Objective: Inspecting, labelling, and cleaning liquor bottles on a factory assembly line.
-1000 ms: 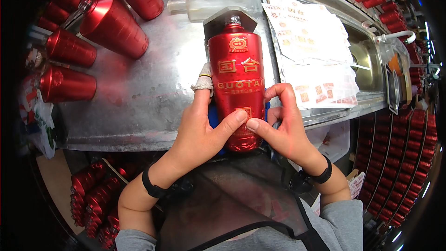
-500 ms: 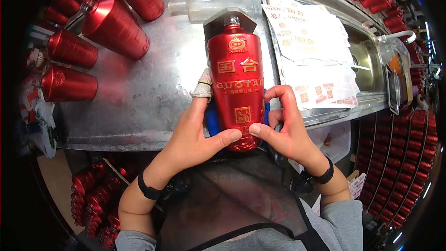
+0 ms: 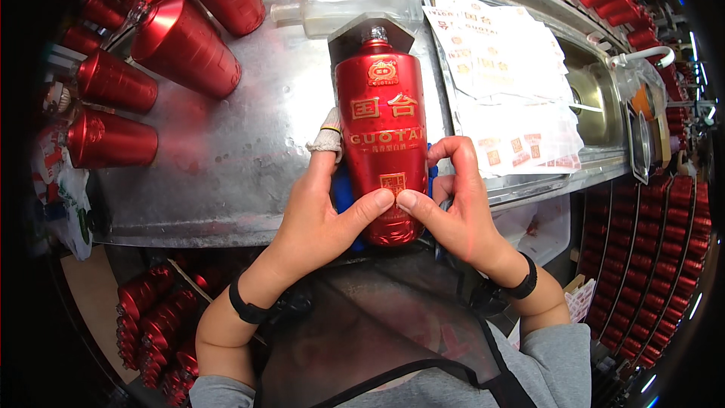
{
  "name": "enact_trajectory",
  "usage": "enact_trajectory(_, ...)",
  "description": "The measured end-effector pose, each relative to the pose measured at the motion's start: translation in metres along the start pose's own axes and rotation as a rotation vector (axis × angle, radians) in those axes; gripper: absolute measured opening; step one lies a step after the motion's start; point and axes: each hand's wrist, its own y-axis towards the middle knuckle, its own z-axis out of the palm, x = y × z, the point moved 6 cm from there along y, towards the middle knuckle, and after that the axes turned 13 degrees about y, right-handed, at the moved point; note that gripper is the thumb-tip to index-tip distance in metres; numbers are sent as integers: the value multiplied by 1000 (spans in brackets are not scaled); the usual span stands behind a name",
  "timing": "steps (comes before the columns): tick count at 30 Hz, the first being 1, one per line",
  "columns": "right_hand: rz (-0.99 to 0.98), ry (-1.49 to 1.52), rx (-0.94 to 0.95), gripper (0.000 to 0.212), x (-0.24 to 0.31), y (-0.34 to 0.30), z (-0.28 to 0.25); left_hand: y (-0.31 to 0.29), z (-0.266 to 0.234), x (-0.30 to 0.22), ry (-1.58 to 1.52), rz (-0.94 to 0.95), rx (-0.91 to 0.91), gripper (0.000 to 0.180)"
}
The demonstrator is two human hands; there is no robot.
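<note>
A shiny red bottle (image 3: pixel 381 121) with raised gold lettering lies on its back, its neck pointing away from me. My left hand (image 3: pixel 310 200) grips its left side; a white cloth cover (image 3: pixel 328 138) wraps the index finger. From the other side my right hand (image 3: pixel 461 204) holds the bottle, index finger bent against its edge. Both thumb tips meet on the small square gold label (image 3: pixel 393 183) near the base and partly cover it. Under the neck end sits a dark angular support (image 3: pixel 343 41). Something blue (image 3: pixel 343 190) shows beneath the bottle; its kind is hidden.
Several red bottles (image 3: pixel 185 45) stand at the left of the metal worktop (image 3: pixel 204 189). A clear glass bottle (image 3: pixel 362 7) lies behind. Printed transfer sheets (image 3: pixel 506 91) lie to the right, beside a sink (image 3: pixel 593 98) with a white tap (image 3: pixel 646 57). Racked red bottles (image 3: pixel 642 264) fill the lower right.
Both thumbs have slid up the bottle, away from its base and onto the square gold label, and closed together. The bottle stays nearly in place.
</note>
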Motion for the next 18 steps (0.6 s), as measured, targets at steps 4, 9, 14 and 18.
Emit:
enact_trajectory(4, -38, -40, -18, 52, 0, -1, -1, -1, 1, 2, 9, -16, -15, 91)
enact_trajectory(9, -83, -95, 0, 49, 7, 10, -1, 0, 0, 3, -20, -49, 1, 88)
enact_trajectory(14, -44, -93, -4, 41, 5, 9, -5, 3, 2, 3, -3, -23, 23, 87)
enact_trajectory(18, 99, 258, 107, 21, -6, 9, -20, -5, -1, 11, -158, -129, 50, 91)
